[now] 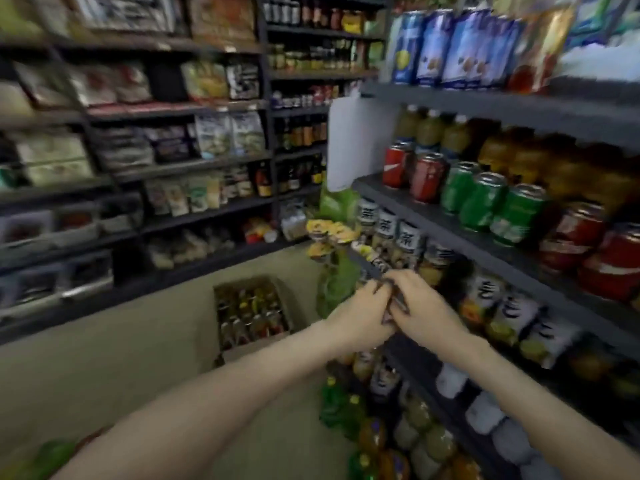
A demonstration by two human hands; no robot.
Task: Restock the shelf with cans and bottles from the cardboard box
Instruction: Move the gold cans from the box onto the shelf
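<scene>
Dark metal shelf (460, 233) on my right, rows of glossy round cans and bottles; open brown cardboard box (250, 313) of upright bottles sits on the beige floor, left of my hands. My left hand (360, 315) and right hand (424, 306) meet at the shelf edge, fingers curled around something small and dark, too blurred to name.

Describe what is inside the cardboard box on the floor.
The cardboard box holds upright bottles packed in rows, caps up. Anything beneath them is covered, and blur hides their labels.
</scene>
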